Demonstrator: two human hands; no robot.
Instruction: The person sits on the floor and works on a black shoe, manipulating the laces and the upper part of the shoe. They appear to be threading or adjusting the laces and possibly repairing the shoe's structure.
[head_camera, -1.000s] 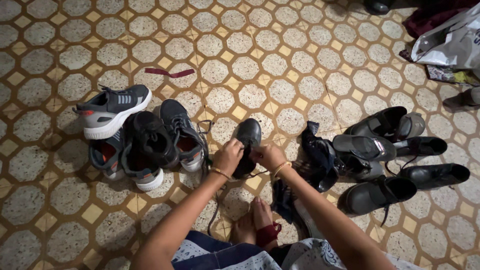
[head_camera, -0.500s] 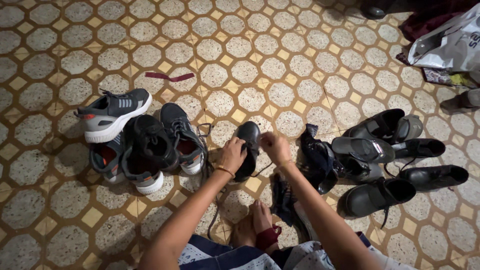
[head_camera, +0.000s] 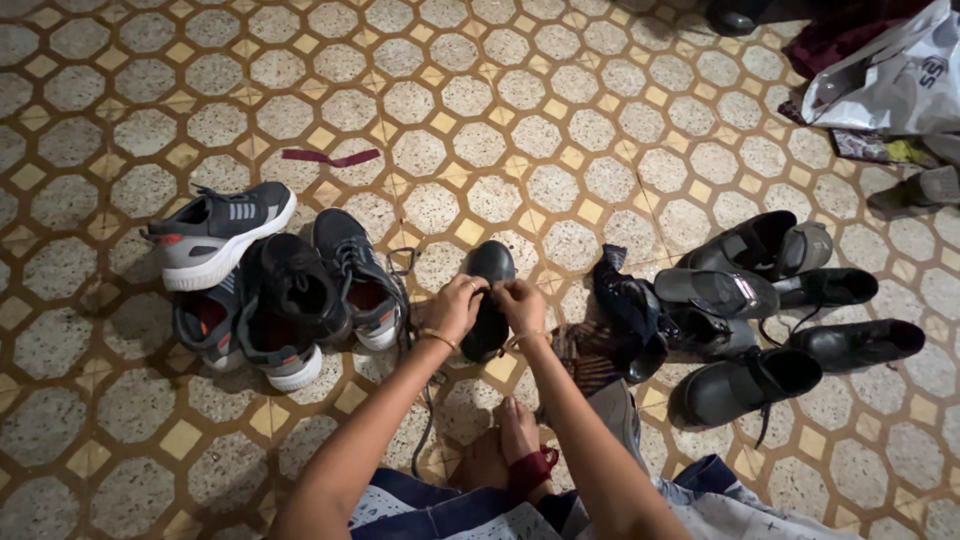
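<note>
Head view looks straight down at a tiled floor (head_camera: 520, 120), where a single black shoe (head_camera: 488, 295) stands just in front of the person's bare foot (head_camera: 515, 435). Both hands meet on it: the left hand (head_camera: 455, 308) has its fingers pinched shut at the shoe's opening, and the right hand (head_camera: 520, 303) is pinched shut right beside it, the two touching over the laces.

Left of them sits a tight cluster of four sneakers (head_camera: 270, 285), one grey with a white sole lying at the outer edge and three dark ones pressed together. Right of them lies a heap of black shoes (head_camera: 770, 320), about five that I can count, though they overlap. A dark cloth (head_camera: 620, 300) is crumpled between that heap and the held shoe.

Beyond the hands the floor is open up to the far edge, with only one red strip (head_camera: 330, 158) on it. A white plastic bag (head_camera: 890, 75) fills the top right corner.
</note>
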